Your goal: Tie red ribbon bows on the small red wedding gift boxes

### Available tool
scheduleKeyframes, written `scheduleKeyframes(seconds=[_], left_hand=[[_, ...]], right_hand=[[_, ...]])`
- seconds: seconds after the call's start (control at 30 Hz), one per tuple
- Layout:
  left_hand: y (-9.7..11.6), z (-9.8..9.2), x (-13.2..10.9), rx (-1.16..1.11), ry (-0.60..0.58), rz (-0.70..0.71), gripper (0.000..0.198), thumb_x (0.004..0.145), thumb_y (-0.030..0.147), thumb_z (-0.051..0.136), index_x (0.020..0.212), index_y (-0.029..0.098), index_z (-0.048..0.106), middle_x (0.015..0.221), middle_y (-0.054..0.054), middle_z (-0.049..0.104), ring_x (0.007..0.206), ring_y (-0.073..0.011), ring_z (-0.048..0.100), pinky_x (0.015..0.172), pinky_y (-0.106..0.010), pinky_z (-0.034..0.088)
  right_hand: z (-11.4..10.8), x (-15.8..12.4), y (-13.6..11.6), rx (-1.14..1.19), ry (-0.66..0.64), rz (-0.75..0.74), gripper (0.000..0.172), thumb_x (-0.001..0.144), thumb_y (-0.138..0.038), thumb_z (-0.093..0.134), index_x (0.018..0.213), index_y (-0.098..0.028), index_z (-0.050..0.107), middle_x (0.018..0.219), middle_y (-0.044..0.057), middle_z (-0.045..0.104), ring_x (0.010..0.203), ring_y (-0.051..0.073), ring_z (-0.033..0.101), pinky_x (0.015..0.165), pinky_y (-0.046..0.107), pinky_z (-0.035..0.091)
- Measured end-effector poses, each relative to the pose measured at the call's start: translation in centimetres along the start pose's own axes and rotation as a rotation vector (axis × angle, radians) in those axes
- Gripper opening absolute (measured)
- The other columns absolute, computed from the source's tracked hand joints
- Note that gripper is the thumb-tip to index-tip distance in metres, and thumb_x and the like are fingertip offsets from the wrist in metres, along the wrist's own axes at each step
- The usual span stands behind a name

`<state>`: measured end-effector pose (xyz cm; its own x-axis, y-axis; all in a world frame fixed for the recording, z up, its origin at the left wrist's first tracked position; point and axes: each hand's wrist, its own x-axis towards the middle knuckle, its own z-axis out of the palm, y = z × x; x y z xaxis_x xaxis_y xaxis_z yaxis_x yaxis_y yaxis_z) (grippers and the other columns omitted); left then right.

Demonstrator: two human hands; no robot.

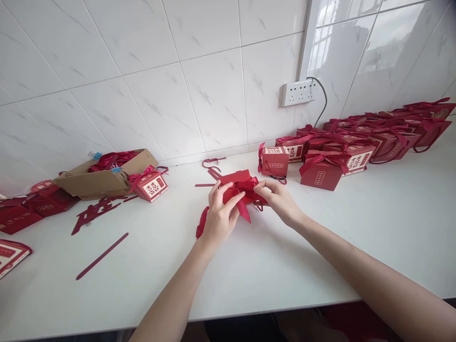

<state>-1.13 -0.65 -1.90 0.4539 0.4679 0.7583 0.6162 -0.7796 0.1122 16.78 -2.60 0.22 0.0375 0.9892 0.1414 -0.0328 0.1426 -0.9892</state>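
Note:
A small red box [235, 176] stands near the middle of the white table, partly covered by my hands. A red satin ribbon [244, 210] lies across it in a bow shape, one tail hanging down its front. My left hand [221, 209] is at the box's left side, its fingers closed on the box and ribbon. On the right, my right hand [280, 199] pinches a ribbon loop between thumb and fingers. A twisted red cord shows below the right fingertips. More red ribbon [202, 223] lies left of my left wrist.
Many red boxes [322, 173] line the right back. A cardboard box [96, 178] of ribbon, another gift box [151, 185] and red strips [102, 256] lie left. A socket strip [299, 92] is on the tiled wall.

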Motion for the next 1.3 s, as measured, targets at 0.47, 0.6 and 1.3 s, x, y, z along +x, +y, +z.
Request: scheduleKeyframes(seconds=[0.47,0.6,1.3], left_hand=[[-0.4,-0.8,-0.5,-0.194,-0.005,-0.179,0.03,0.082,0.011,0.054,0.108,0.025,0.058,0.126,-0.011,0.039,0.103,-0.0211,0.057,0.071,-0.032,0.054],[-0.5,-0.7,-0.1,-0.126,0.065,-0.077,0.019,0.083,0.014,0.057,0.099,0.024,0.062,0.113,-0.009,0.047,0.113,-0.0233,0.049,0.086,-0.038,0.052],[-0.4,0.1,0.3,-0.067,0.089,0.023,0.016,0.081,0.013,0.06,0.084,0.024,0.072,0.117,-0.007,0.053,0.123,-0.0261,0.042,0.096,-0.045,0.05]], right_hand=[[-0.2,-0.1,-0.2,-0.074,0.01,-0.001,0.023,0.078,-0.04,0.057,0.068,-0.02,0.052,0.074,0.0,0.058,0.061,0.014,0.054,0.061,0.03,0.051],[-0.1,0.0,0.0,-0.061,0.016,-0.004,0.024,0.078,-0.04,0.056,0.067,-0.02,0.05,0.072,0.0,0.057,0.061,0.014,0.054,0.058,0.028,0.05],[-0.1,-0.1,-0.1,-0.109,0.096,0.002,0.017,0.077,-0.033,0.054,0.068,-0.019,0.051,0.068,-0.001,0.056,0.054,0.012,0.052,0.052,0.026,0.043]])
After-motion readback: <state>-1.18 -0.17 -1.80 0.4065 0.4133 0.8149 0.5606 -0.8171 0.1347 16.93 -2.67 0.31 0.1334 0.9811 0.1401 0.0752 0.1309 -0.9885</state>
